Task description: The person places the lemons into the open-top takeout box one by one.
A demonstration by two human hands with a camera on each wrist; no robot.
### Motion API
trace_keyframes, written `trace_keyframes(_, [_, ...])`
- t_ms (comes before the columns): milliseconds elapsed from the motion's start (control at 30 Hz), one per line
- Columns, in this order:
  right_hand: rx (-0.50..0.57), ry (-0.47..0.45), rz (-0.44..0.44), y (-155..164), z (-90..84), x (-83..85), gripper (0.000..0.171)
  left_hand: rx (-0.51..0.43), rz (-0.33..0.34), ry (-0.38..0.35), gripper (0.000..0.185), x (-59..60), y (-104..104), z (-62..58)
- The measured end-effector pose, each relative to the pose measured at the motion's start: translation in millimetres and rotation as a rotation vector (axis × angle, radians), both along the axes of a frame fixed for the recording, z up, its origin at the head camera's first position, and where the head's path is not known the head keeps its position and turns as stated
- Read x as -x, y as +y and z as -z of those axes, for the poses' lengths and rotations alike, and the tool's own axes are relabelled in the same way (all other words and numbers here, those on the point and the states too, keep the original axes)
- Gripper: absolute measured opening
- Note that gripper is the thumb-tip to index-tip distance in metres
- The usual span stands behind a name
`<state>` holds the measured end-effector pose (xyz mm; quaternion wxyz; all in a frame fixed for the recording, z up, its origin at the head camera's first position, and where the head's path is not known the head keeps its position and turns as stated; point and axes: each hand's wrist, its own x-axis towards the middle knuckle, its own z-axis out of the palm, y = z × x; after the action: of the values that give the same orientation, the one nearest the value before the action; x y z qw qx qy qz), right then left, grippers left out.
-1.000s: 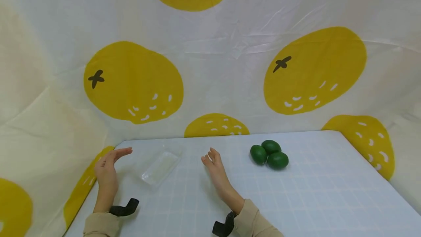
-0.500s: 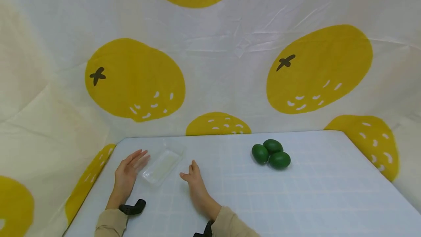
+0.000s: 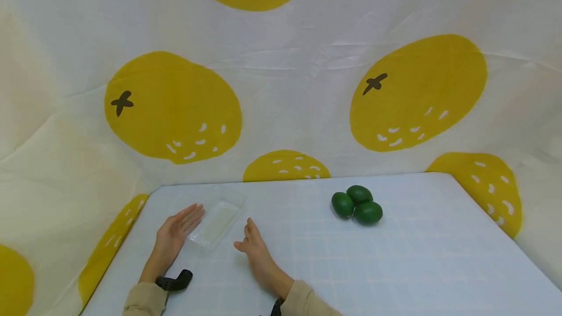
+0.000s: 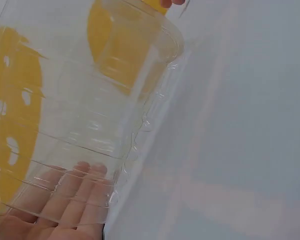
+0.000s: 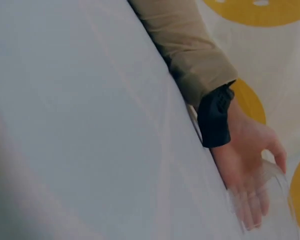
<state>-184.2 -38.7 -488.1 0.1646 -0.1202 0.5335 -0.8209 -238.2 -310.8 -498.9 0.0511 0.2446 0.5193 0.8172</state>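
A clear plastic container (image 3: pixel 213 226) with a raised clear flap lies at the back left of the table. My left hand (image 3: pixel 172 238) is right at its left side, fingers straight and palm facing it. In the left wrist view, fingers (image 4: pixel 72 200) show through the container's ribbed wall (image 4: pixel 95 120). The right wrist view shows the left hand (image 5: pixel 245 155) with its fingers behind the clear wall. To the right of the container, my right hand (image 3: pixel 260 257) stands apart from it, thumb spread and fingers extended, holding nothing.
Several dark green oval fruits, like limes or avocados (image 3: pixel 368 213), sit in a cluster at the back right of the table (image 3: pixel 373 272). A white cloth with yellow fruit prints (image 3: pixel 285 101) hangs behind and to the sides. A black wrist strap (image 3: pixel 174 282) is on the left wrist.
My left hand has moved right to the container's side, its bent fingers now straight. My right hand has come left toward the container. The container and the green fruits have stayed in place.
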Motion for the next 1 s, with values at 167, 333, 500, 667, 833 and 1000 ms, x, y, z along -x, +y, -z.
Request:
trace_keyframes(167, [-0.034, 0.027, 0.01, 2.6, -1.7, -3.2, 0.088, 0.111, -0.056, 0.008, 0.051, -5.4, 9.2, -0.7])
trace_keyframes(333, [-0.034, 0.052, 0.003, 11.7, -1.2, -3.9, 0.085, 0.232, -0.101, -0.014, 0.052, -5.6, 27.4, -3.0])
trace_keyframes(500, [-0.049, 0.078, -0.009, 24.1, 1.2, -2.0, 0.084, 0.275, -0.078, 0.007, 0.051, -5.1, 43.2, -3.5])
trace_keyframes(667, [-0.043, 0.095, 0.0, 38.1, 4.4, 4.0, 0.083, 0.285, -0.086, -0.037, 0.05, -5.4, 60.1, -3.7])
trace_keyframes(833, [-0.029, 0.112, 0.01, 52.1, 4.7, 6.4, 0.084, 0.276, -0.079, -0.066, 0.05, -5.9, 76.5, -3.0])
trace_keyframes(1000, [-0.022, 0.113, 0.027, 65.1, 4.3, 8.4, 0.083, 0.234, -0.055, -0.069, 0.049, -9.4, 92.5, -1.5])
